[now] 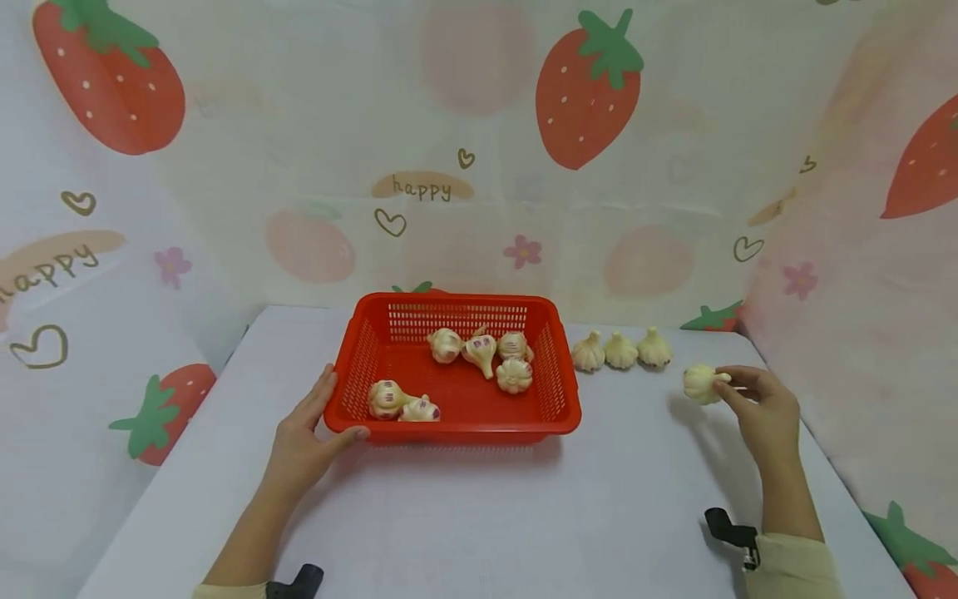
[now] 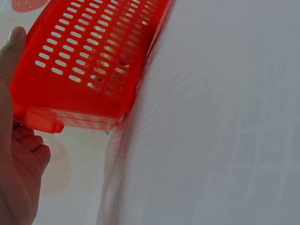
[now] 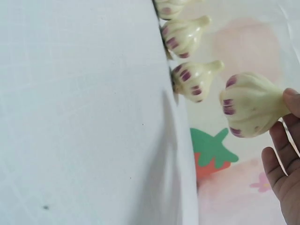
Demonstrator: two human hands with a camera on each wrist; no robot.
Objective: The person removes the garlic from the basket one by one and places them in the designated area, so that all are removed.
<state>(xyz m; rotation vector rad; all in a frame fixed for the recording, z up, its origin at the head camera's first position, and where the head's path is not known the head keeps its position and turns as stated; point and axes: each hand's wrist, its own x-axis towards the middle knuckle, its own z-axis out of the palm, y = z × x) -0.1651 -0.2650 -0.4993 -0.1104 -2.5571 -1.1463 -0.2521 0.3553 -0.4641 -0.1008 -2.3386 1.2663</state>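
the right hand (image 1: 767, 412) pinches a garlic bulb (image 1: 701, 384) by its stem, long axis roughly level, stem pointing right; the left hand (image 1: 303, 441), spread, touches the red plastic basket (image 1: 456, 432).

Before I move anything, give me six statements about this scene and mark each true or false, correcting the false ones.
1. The right hand pinches a garlic bulb by its stem. True.
2. That bulb rests on the table. False: it is held up off the table.
3. Three bulbs stand in a row to the right of the basket. True.
4. The basket is blue. False: it is red.
5. The left hand holds a bulb. False: it holds the basket's corner.
6. Some garlic lies inside the basket. True.
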